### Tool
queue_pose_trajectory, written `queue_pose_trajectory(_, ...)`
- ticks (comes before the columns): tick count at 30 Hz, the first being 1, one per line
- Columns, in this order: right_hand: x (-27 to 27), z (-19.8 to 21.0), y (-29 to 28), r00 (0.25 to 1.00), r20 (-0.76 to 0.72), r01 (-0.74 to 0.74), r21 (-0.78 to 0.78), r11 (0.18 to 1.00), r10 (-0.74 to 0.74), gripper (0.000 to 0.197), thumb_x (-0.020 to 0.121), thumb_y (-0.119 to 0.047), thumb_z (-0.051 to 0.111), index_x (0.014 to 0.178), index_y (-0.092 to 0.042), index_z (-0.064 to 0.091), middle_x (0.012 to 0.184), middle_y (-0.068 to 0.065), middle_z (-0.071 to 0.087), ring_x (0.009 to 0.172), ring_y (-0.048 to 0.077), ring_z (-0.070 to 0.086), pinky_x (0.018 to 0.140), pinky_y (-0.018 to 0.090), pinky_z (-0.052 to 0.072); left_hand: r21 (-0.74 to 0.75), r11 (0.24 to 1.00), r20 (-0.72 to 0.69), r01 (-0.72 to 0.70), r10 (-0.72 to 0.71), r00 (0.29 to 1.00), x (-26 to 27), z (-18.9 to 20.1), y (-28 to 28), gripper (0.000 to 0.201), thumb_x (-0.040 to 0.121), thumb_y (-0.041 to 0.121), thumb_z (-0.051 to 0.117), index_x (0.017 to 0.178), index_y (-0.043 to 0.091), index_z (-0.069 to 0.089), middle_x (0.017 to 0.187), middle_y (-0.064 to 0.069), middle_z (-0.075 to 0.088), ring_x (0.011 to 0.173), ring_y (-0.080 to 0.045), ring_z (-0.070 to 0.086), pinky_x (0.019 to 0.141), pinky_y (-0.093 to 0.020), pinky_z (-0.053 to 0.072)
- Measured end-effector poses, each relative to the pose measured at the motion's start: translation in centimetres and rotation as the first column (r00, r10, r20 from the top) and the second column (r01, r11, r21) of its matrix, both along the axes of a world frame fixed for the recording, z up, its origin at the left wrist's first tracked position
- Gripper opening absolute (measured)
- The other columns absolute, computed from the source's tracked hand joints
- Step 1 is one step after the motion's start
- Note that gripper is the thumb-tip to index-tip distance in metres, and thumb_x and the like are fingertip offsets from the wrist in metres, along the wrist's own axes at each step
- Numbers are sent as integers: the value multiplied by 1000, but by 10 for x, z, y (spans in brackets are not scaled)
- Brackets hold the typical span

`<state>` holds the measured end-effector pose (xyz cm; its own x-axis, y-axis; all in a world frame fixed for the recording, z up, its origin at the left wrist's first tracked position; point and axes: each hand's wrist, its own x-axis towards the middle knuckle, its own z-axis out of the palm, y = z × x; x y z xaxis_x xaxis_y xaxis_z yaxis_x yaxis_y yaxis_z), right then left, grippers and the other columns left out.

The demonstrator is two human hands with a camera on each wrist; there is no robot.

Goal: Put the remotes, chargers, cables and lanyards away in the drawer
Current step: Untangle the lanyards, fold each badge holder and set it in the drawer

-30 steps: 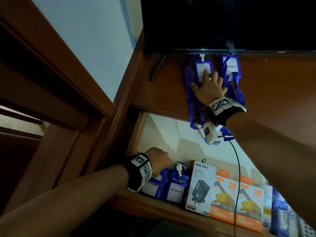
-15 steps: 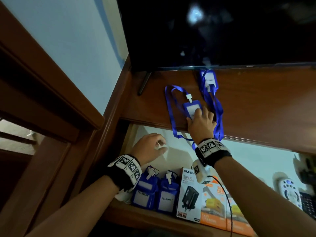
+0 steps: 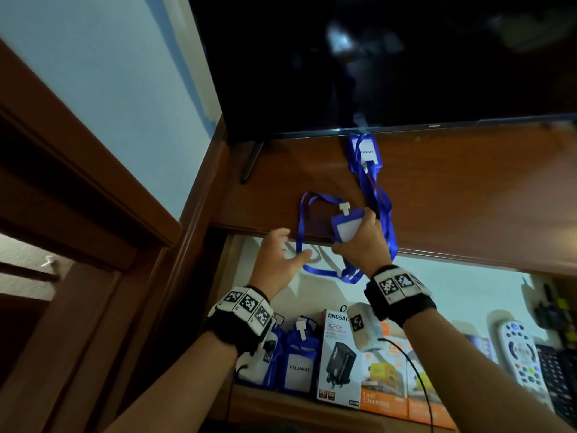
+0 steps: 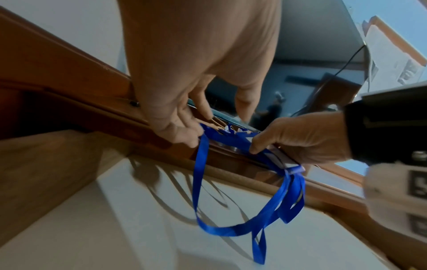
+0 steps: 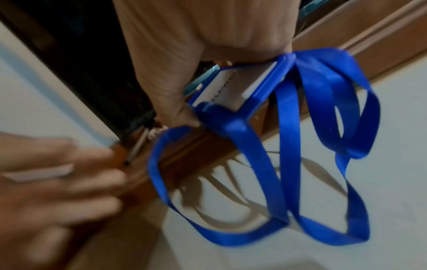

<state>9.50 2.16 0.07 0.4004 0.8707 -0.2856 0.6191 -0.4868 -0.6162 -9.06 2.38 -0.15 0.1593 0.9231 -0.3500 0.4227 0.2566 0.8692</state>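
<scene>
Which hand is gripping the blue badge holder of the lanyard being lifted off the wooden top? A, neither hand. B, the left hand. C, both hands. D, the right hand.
D: the right hand curls round the blue plastic badge holder, while the left hand only meets the blue ribbon strap.

The left hand was heavily blurred in the right wrist view, so its finger positions could not be read there. A pale flat object lay across its fingers; identity undetermined. The badge holder was partly covered by the right hand, and its printed face was not legible. The far lanyard ran under the television's lower edge, top hidden. In the drawer, the orange charger boxes were cut off below by the drawer front, and the remote was partly masked by the right forearm. Items at the drawer's far right edge were too dark to identify.
</scene>
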Motion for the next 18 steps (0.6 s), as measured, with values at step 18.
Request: queue_pose_trajectory(18,46,70,-98,706,-615,-286,208,935,352,78,56,-7,84,124,-23,47,117,9,58,103,21,60,87,37,54,-160,869,305,468,-408,861,49,17,-29,47,80,13,72,112,44,56,130,1,46,116,-16,47,90,-21,43)
